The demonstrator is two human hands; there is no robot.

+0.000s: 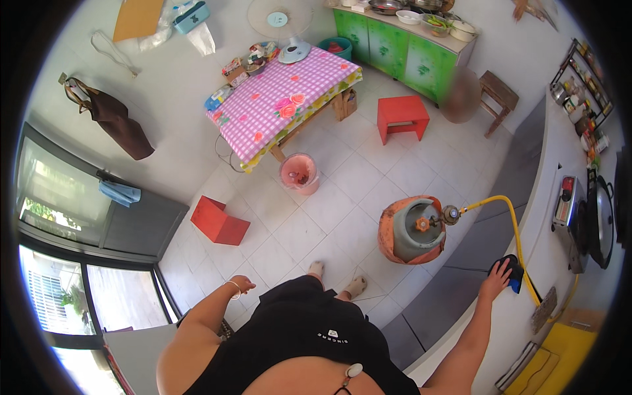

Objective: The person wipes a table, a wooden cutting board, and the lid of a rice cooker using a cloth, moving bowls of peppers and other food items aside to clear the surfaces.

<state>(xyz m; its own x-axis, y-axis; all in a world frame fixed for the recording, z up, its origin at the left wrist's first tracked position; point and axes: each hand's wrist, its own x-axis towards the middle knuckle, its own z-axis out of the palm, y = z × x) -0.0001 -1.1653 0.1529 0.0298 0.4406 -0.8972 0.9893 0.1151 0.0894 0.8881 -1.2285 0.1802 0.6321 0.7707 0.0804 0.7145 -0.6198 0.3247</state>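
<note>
My right hand (496,280) lies with fingers spread on a black and blue item (515,275) at the counter's edge; its exact kind I cannot make out. Beside it a yellow gas hose (514,227) runs to the regulator (451,214) on a grey gas cylinder (417,232). An orange-red cover wraps the cylinder's lower part. My left hand (245,284), with a bangle at the wrist, hangs at my left side over the floor. Its fingers are curled in, with nothing seen in them.
A red stool (220,222) and a pink bucket (299,174) stand on the tiles ahead. Farther off are a table with a checked cloth (289,99), another red stool (403,117) and a wooden stool (498,95). A gas stove (570,220) and a wok (600,220) sit along the right counter.
</note>
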